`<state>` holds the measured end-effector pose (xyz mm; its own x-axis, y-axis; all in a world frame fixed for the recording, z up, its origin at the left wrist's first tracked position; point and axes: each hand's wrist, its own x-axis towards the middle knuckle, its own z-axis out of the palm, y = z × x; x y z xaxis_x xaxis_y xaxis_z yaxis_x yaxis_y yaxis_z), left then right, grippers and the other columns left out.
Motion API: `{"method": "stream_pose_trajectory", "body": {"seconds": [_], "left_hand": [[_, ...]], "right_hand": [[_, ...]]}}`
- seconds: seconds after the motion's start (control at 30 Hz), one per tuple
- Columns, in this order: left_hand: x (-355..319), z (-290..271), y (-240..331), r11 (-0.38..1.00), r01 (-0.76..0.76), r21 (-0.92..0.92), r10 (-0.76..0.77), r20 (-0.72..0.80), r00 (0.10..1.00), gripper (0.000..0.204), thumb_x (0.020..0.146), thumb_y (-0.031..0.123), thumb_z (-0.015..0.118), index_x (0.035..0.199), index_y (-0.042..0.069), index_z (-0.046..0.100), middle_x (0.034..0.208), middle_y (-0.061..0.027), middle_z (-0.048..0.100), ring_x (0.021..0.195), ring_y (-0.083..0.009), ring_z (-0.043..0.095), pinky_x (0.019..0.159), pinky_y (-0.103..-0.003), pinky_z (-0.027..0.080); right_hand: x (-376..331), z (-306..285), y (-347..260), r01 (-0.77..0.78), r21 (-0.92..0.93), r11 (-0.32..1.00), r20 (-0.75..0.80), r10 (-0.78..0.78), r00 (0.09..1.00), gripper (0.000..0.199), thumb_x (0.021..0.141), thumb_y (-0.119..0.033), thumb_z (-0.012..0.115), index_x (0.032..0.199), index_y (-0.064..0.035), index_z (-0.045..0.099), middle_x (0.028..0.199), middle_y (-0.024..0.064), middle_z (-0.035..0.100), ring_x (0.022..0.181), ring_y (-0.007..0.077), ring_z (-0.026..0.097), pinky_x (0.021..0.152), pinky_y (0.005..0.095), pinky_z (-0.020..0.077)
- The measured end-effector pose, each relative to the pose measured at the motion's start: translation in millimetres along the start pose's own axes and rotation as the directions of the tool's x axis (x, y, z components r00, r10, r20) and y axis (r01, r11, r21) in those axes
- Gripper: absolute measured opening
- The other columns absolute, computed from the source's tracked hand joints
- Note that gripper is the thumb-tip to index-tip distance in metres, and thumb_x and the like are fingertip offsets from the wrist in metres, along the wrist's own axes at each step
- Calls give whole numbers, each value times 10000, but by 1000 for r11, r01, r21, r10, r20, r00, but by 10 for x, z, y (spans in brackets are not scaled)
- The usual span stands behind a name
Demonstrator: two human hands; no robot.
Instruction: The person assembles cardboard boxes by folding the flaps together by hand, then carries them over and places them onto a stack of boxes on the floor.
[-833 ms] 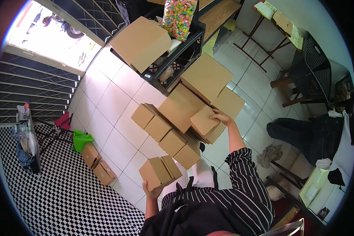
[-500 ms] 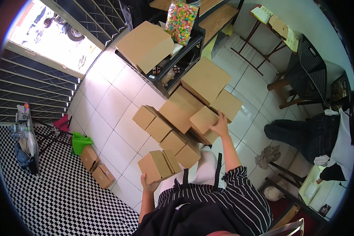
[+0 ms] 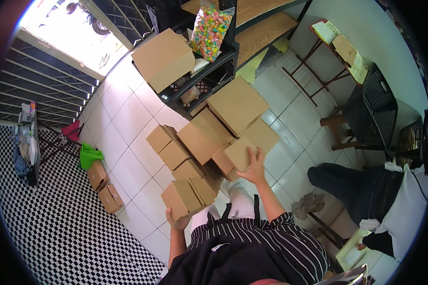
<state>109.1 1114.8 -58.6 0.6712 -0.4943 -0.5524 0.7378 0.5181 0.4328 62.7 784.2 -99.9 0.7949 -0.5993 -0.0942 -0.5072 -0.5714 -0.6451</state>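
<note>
My left hand (image 3: 176, 220) supports cardboard boxes from below, apparently two pressed side by side: a wider box (image 3: 178, 199) and a narrower box (image 3: 202, 191). With my right hand (image 3: 254, 167) I grip a small cardboard box (image 3: 238, 153), slightly blurred, fingers on its edge. Beneath and beside it shows another small box (image 3: 223, 160). Larger closed boxes stand around it: a middle box (image 3: 205, 135), a big box (image 3: 238, 104) and a right-hand box (image 3: 260, 135). Along the left side runs a row of small boxes (image 3: 172, 154), partly hidden by those in my left hand.
A dark shelf cart (image 3: 202, 76) carries a large box (image 3: 163, 59) and a clear bag of colourful pieces (image 3: 211, 31). Two small boxes (image 3: 110, 198) sit by a green bag (image 3: 90, 156). At right are a folding table (image 3: 340, 52), a black crate (image 3: 373, 102) and another person (image 3: 366, 194).
My right hand has shifted the small box toward me, and it now looks tilted, uncovering more of the box beneath. My left hand still holds its boxes; the whole view has shifted slightly.
</note>
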Motion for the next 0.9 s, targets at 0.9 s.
{"method": "stream_pose_trajectory", "body": {"seconds": [0.9], "left_hand": [[-100,365,-670,998,-37,-47,35,-53,998,704,709,495,450,1253,75,298,1205,-117,401,1094,-278,405,892,-450,338]], "right_hand": [[689,48,955,147,-59,987,272,-126,954,828,405,-235,773,1128,-135,383,1277,216,200,1155,386,280,909,413,364]]}}
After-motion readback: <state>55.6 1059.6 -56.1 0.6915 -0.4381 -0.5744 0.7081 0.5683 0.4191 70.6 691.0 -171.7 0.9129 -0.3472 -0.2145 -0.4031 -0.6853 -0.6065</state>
